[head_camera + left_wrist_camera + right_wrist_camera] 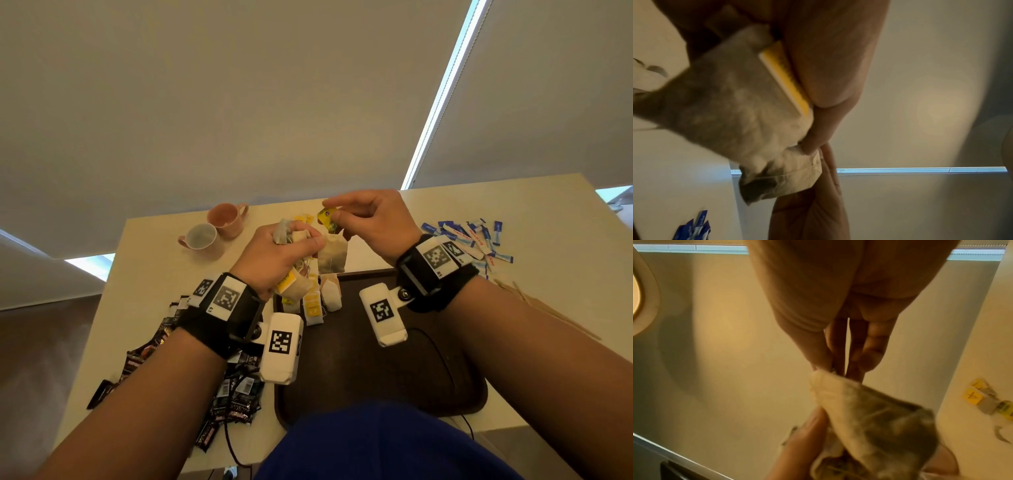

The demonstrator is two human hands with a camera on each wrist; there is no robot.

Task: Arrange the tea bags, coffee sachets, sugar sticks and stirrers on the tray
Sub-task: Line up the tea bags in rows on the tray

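Head view: left hand (279, 258) grips bunch of tea bags (297, 240) mid-frame, above tray (376, 359) far edge; right hand (368, 222) pinches yellow tag (327, 219), one bag (332, 255) dangling.
Left wrist: fingers (828, 81) curled round bags.
Right wrist: fingertips (869, 360) pinched narrow above bag.

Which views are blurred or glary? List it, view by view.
Head view: sharp on the hands, wide-angle bend at the table edges, bright strip of daylight between blinds. Left wrist view: the tea bags are motion-blurred, close and dim. Right wrist view: soft, warm cast, the tea bag smeared.
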